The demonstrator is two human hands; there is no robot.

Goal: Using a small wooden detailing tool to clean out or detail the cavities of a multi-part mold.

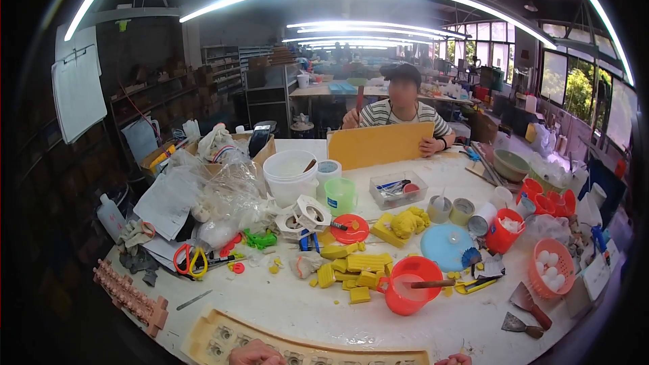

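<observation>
Cream-coloured tray (203,331) of round hollows, stretched along the lower edge of the frame — partly covered by the left hand (255,353), with the right hand (454,359) just past the right end. Left fingers bent in close over the hollows at bottom centre-left, any hold on the tray impossible to tell; right fingers drawn together, cut off by the frame, contents likewise impossible to tell. Above the tray, at lower centre, red bucket (405,307) with a brown stick (433,284) over the rim; to the left of it, yellow blocks (368,261) in a loose heap. At lower right, two scrapers (531,307) below a coral basket (568,263) of white balls (552,272). At upper centre, across the white table (473,324) — a person (399,115) in stripes, one hand at the edge of an amber board (382,145).
</observation>
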